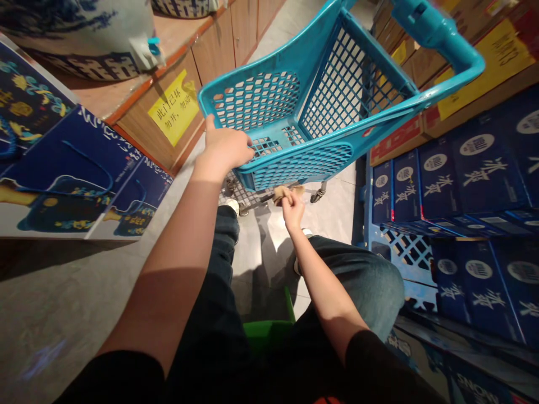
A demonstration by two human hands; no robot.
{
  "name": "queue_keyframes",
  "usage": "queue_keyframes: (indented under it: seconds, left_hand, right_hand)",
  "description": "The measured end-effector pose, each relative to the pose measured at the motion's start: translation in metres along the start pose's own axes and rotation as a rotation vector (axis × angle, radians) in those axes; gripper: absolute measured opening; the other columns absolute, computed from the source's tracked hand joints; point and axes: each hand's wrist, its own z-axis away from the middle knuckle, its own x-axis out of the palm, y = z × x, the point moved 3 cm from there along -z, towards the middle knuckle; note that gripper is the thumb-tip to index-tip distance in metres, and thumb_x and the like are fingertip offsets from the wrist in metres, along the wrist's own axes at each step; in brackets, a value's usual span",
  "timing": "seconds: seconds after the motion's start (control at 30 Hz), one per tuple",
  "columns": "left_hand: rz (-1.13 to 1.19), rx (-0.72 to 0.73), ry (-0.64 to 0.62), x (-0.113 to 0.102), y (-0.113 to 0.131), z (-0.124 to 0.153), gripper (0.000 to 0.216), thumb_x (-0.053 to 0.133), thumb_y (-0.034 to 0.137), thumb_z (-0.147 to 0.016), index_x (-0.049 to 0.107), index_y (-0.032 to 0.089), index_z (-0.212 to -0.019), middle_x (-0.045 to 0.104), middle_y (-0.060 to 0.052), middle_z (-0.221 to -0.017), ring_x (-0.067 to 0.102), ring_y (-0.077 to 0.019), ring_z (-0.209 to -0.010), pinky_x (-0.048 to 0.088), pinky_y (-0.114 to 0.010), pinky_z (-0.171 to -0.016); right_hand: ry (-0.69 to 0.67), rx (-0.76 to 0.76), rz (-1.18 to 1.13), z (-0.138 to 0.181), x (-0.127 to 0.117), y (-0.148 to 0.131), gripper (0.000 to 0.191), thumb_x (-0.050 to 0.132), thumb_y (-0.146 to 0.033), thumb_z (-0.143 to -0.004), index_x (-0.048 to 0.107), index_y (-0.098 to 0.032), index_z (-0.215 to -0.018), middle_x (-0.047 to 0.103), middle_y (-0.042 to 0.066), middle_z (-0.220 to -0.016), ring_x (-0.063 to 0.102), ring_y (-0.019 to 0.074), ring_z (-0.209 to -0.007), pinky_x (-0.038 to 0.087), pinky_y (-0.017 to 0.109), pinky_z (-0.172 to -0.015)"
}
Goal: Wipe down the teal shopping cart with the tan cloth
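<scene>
Below both wrists, nearest of all: dark jeans [223, 264] over bent knees, with a strip of green seat [269, 331] between them. Just ahead, pinching a small tan cloth [281, 194] with the right hand [293, 210], fingers closed together on it, held low beneath the blue cart basket [295, 112]. Touching the cart's underside there or just short of it; cannot tell which. Just left of the right hand, a metal wire rack [242, 195] under the basket; just right of it, a grey caster [318, 193] over the pale tiled floor [337, 213].

Higher and to the left, clamped on the basket's near rim with the left hand [227, 148], fingers wrapped over the edge. Basket tilted, with its handle [438, 39] far up beyond the right hand.

Out to the right of the right hand, stacked dark blue cartons [484, 168] on a blue plastic pallet [406, 252]. Out to the left of the left hand, blue gift boxes [80, 174] printed with jars. Beyond the left hand, a wooden cabinet [219, 50] bearing a yellow notice [174, 106]. On top of it, a blue-and-white ceramic jar [84, 33] with a small tap [145, 50].
</scene>
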Motion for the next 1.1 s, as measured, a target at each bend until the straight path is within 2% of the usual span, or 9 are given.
queue_keyframes:
  seconds: [0.07,0.13,0.37,0.53,0.7,0.83,0.97,1.03,1.1]
  left_hand:
    - [0.009,-0.008,-0.016,-0.002,0.002,0.002,0.050,0.051,0.040,-0.108,0.091,0.031,-0.137,0.089,-0.011,-0.136,0.074,-0.0389,-0.143,0.034,-0.059,-0.134]
    - [-0.003,-0.021,-0.037,-0.004,0.003,0.003,0.051,0.051,0.040,-0.108,0.090,0.027,-0.139,0.087,-0.013,-0.140,0.074,-0.0391,-0.144,0.036,-0.057,-0.133]
    - [-0.034,-0.043,-0.048,-0.001,0.003,-0.003,0.053,0.054,0.039,-0.103,0.090,0.029,-0.139,0.087,-0.016,-0.139,0.073,-0.0431,-0.144,0.033,-0.065,-0.133]
    - [-0.069,-0.039,-0.026,0.002,0.000,-0.005,0.050,0.056,0.040,-0.101,0.091,0.035,-0.136,0.090,-0.009,-0.128,0.076,-0.0399,-0.139,0.036,-0.064,-0.133]
    - [0.018,-0.032,-0.023,0.003,-0.002,-0.004,0.049,0.060,0.042,-0.098,0.092,0.037,-0.135,0.091,-0.010,-0.129,0.074,-0.0426,-0.141,0.038,-0.065,-0.131]
    - [0.026,-0.013,0.010,0.004,-0.003,-0.006,0.048,0.060,0.042,-0.097,0.092,0.038,-0.133,0.092,-0.009,-0.126,0.074,-0.0412,-0.141,0.040,-0.062,-0.129]
    - [-0.017,-0.032,-0.007,0.003,-0.003,-0.008,0.051,0.058,0.043,-0.097,0.091,0.035,-0.136,0.091,-0.012,-0.128,0.074,-0.0438,-0.142,0.039,-0.065,-0.129]
    - [-0.048,-0.037,-0.033,0.003,-0.003,-0.008,0.053,0.057,0.044,-0.098,0.091,0.033,-0.137,0.090,-0.015,-0.131,0.074,-0.0450,-0.142,0.038,-0.066,-0.129]
    - [-0.069,-0.029,-0.052,0.003,-0.004,-0.008,0.053,0.056,0.046,-0.099,0.091,0.034,-0.137,0.090,-0.013,-0.132,0.075,-0.0443,-0.141,0.039,-0.066,-0.129]
  right_hand:
    - [0.162,0.094,-0.086,-0.010,-0.013,0.013,0.040,0.056,-0.021,-0.100,0.087,-0.010,-0.123,0.086,0.018,-0.116,0.079,0.0306,-0.110,0.065,0.046,-0.106]
    - [0.221,0.103,-0.119,-0.021,-0.016,0.017,0.041,0.057,-0.021,-0.100,0.086,-0.009,-0.126,0.085,0.018,-0.118,0.078,0.0305,-0.112,0.065,0.046,-0.108]
    - [0.144,0.015,0.047,-0.025,0.003,-0.001,0.033,0.063,-0.021,-0.102,0.088,-0.012,-0.123,0.077,0.012,-0.099,0.073,0.0275,-0.100,0.064,0.039,-0.098]
    - [-0.007,-0.075,0.181,-0.014,0.004,-0.004,0.030,0.068,-0.022,-0.105,0.088,-0.019,-0.127,0.080,0.015,-0.118,0.077,0.0273,-0.109,0.063,0.036,-0.099]
    - [-0.058,-0.057,0.166,-0.019,0.000,-0.004,0.040,0.066,-0.024,-0.108,0.083,-0.018,-0.144,0.077,0.022,-0.140,0.078,0.0341,-0.133,0.065,0.044,-0.112]
    - [-0.117,-0.030,0.010,-0.028,-0.003,-0.006,0.038,0.065,-0.026,-0.107,0.081,-0.014,-0.139,0.082,0.021,-0.133,0.080,0.0345,-0.128,0.065,0.051,-0.117]
    - [-0.161,-0.027,-0.226,-0.039,-0.009,-0.011,0.032,0.065,-0.028,-0.102,0.081,-0.013,-0.125,0.088,0.018,-0.127,0.082,0.0291,-0.122,0.064,0.047,-0.117]
    - [-0.195,-0.024,-0.263,-0.043,-0.014,-0.012,0.027,0.065,-0.029,-0.100,0.083,-0.015,-0.115,0.089,0.013,-0.116,0.082,0.0254,-0.111,0.066,0.040,-0.110]
    - [-0.242,-0.035,-0.228,-0.043,-0.019,-0.010,0.022,0.066,-0.031,-0.099,0.082,-0.017,-0.097,0.086,0.006,-0.093,0.079,0.0209,-0.091,0.066,0.030,-0.092]
